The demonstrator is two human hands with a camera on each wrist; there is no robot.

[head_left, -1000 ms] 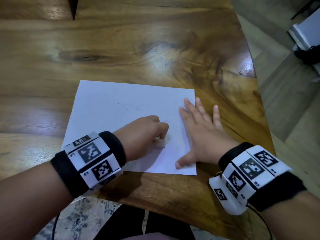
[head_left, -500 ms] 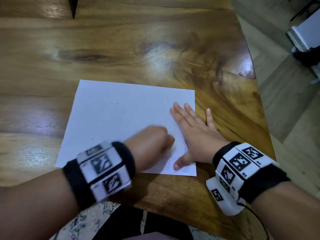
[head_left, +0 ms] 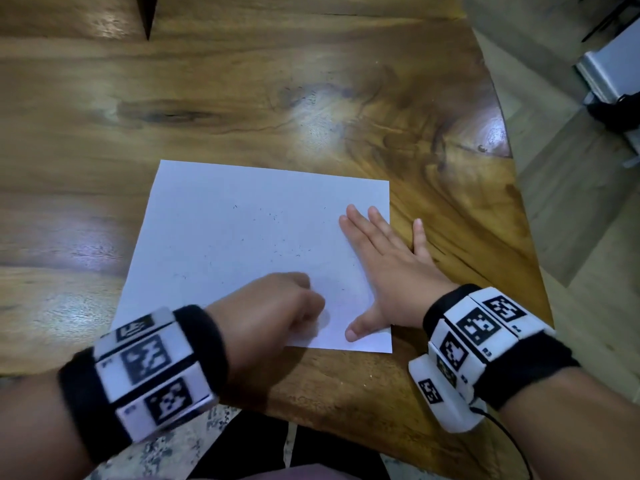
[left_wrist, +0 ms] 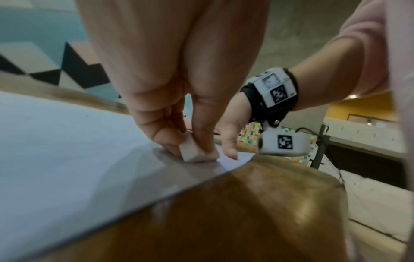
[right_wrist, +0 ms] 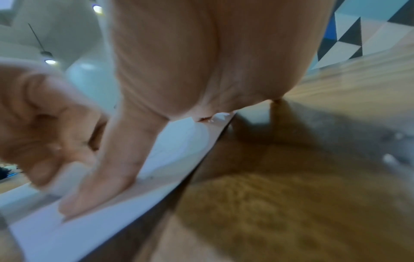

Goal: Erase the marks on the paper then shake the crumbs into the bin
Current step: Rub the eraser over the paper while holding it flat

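Shifted toward 7 o'clock since a second ago, the left hand (head_left: 273, 306) pinches a white eraser (left_wrist: 197, 152) against the paper (head_left: 242, 237) near its 5 o'clock corner. Right hand (head_left: 391, 268) lies flat, fingers straight, pinning the sheet's 3 o'clock edge to the wooden worktop (head_left: 311, 81).

Eraser (left_wrist: 197, 152) in left-hand (left_wrist: 179, 85) grip (on paper (left_wrist: 67, 150))

Soft glare on the table (head_left: 311, 126) (wrist views blurred, edges warped).
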